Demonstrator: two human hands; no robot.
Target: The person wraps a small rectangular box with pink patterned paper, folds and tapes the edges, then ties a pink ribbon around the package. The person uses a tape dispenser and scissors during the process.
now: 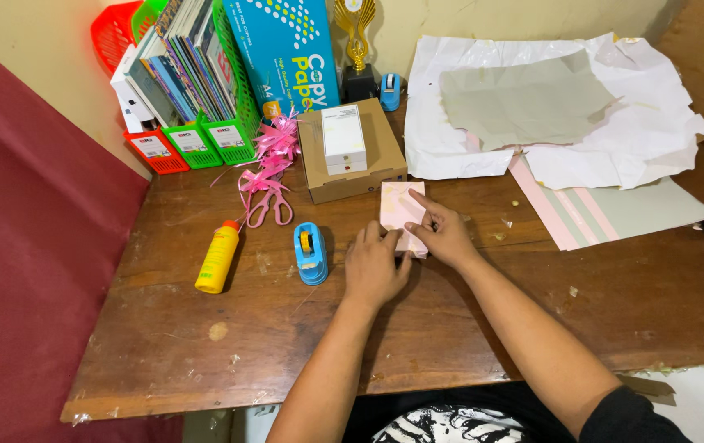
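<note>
Both forearms reached over the wooden table (532,312) to a small pink-wrapped packet (400,210). Just below the brown cardboard box (350,164) lay that packet, its lower edge under 2 hands. Left hand (375,267) pressed flat, fingers loose; right hand (444,232) pinched its right side, forefinger extended across the top.

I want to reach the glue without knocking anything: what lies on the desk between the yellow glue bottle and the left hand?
In the head view, only the blue tape dispenser lies between the yellow glue bottle and the left hand.
</note>
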